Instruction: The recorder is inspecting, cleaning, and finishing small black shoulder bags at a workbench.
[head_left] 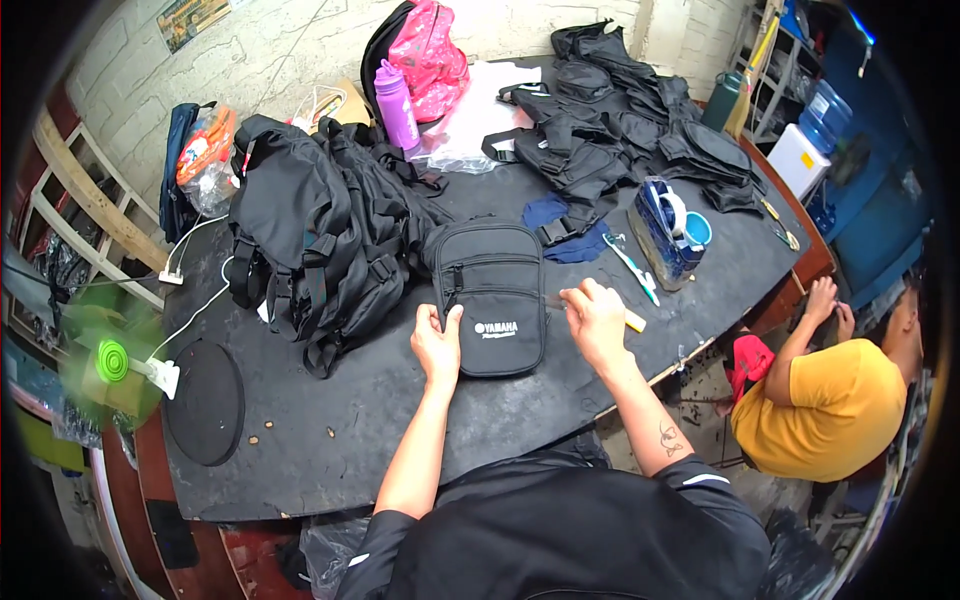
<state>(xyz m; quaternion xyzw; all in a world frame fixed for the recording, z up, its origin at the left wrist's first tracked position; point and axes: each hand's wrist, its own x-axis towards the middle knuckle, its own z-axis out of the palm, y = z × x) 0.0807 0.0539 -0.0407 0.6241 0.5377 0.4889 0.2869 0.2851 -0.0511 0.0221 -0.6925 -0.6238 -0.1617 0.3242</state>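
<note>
A small black zippered bag (490, 290) with rounded corners and a white printed mark lies flat in front of me. My left hand (437, 345) grips its left edge, thumb on top. Beside its right edge, my right hand (596, 318) is closed in a pinch, with a thin sliver showing between the fingertips and the bag. What that sliver is, I cannot make out. A short yellow piece (635, 321) shows just right of this hand; whether it is held or lies on the table, I cannot tell.
Black bags are heaped left (330, 220) and far right (590, 130) on the dark table (330, 440). A tape dispenser (665, 235) stands right, near a purple bottle (395, 105). A fan (115, 360) spins at left. A person in yellow (830, 410) sits at right.
</note>
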